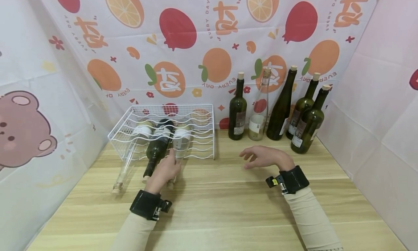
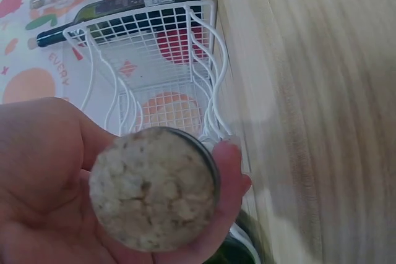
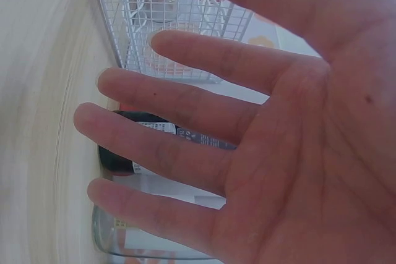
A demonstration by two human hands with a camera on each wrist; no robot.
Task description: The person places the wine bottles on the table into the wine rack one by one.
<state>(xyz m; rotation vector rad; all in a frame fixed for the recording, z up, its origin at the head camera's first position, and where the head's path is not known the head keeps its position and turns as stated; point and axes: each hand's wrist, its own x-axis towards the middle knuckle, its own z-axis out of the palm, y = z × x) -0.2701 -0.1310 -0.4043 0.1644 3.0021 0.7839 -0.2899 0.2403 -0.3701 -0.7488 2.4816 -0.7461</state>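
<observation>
My left hand (image 1: pixel 166 169) holds the neck of a clear wine bottle (image 1: pixel 181 138) lying in the white wire rack (image 1: pixel 213 134). In the left wrist view, the bottle's cork (image 2: pixel 154 190) hides part of the fingers. Beside it in the rack lie a dark green bottle (image 1: pixel 157 146) and another clear bottle (image 1: pixel 128 162), necks pointing toward me. My right hand (image 1: pixel 264 156) hovers over the table with nothing in it, in front of the standing bottles; its fingers (image 3: pixel 167 146) are spread in the right wrist view.
At the back right stand a green bottle (image 1: pixel 237 116), a clear bottle (image 1: pixel 258 124), a tall slim green bottle (image 1: pixel 281 113) and further green bottles (image 1: pixel 307 129), all corked. A fruit-printed cloth (image 1: pixel 222 36) hangs behind the wooden table (image 1: pixel 222 214).
</observation>
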